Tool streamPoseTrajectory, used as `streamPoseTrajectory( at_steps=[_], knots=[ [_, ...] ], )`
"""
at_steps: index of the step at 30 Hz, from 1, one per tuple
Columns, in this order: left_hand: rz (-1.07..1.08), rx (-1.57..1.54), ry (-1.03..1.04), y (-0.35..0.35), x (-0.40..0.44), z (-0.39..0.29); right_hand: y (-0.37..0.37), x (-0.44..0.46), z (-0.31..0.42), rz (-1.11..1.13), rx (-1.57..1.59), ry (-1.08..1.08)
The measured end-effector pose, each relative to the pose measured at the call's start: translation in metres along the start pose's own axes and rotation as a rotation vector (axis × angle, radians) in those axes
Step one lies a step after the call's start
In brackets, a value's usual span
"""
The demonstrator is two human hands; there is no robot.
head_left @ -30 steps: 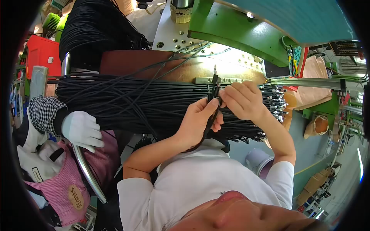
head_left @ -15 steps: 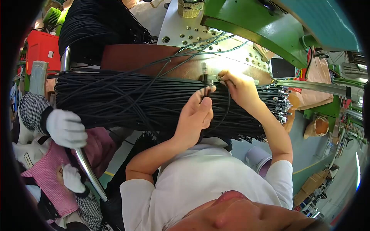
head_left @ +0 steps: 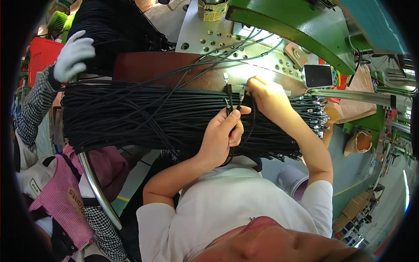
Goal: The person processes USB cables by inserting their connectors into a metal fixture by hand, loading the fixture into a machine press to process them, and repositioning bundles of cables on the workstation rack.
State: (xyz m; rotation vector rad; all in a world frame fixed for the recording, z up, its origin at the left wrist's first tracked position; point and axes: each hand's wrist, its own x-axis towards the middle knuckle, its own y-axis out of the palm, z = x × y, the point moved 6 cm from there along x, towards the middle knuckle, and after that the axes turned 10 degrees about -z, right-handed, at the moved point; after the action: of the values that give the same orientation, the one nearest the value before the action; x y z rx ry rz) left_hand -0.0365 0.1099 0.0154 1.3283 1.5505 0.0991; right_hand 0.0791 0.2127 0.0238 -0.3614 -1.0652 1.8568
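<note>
My left hand (head_left: pixel 222 134) is closed round a few black cables (head_left: pixel 230 111), whose metal-tipped plugs (head_left: pixel 242 92) point up and spread apart above the thumb. To its right, my right hand (head_left: pixel 267 97) is pinched on another black cable (head_left: pixel 253 114), which hangs in a loop beneath its fingers. The end of that cable is hidden by the fingers and the bright light. Both hands are above a thick bundle of black cables (head_left: pixel 126 107) lying across the work surface, with metal connector ends (head_left: pixel 316 115) gathered at the right.
Behind the hands stand a brown board (head_left: pixel 144 65), a perforated metal plate (head_left: pixel 194 37) and a green machine frame (head_left: pixel 297 26). A phone-like dark slab (head_left: pixel 317 76) lies at the right. At left, a co-worker's gloved hand (head_left: pixel 75 56) is near a cable heap (head_left: pixel 104 30), above a metal rail (head_left: pixel 98 192).
The plugs in my left hand have fanned apart. My right hand has shifted slightly. The co-worker's gloved hand has moved from the rail up to the cable heap.
</note>
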Motion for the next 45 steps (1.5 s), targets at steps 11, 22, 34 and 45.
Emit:
streamPoseTrajectory(
  at_steps=[11, 22, 34, 45],
  knots=[
    [0.090, 0.326, -0.106, 0.012, -0.006, 0.001, -0.036, -0.014, 0.033, -0.373, -0.170, -0.436],
    [0.107, 0.165, 0.008, 0.010, 0.005, 0.006, -0.014, -0.010, -0.007, 0.035, -0.043, -0.132],
    [0.112, 0.254, 0.165, 0.026, 0.007, 0.000, -0.042, -0.022, 0.030, -0.142, 0.323, -0.044],
    [0.275, 0.700, 0.563, 0.030, -0.007, -0.012, -0.058, -0.041, -0.032, -0.386, 0.050, 0.113]
  ],
)
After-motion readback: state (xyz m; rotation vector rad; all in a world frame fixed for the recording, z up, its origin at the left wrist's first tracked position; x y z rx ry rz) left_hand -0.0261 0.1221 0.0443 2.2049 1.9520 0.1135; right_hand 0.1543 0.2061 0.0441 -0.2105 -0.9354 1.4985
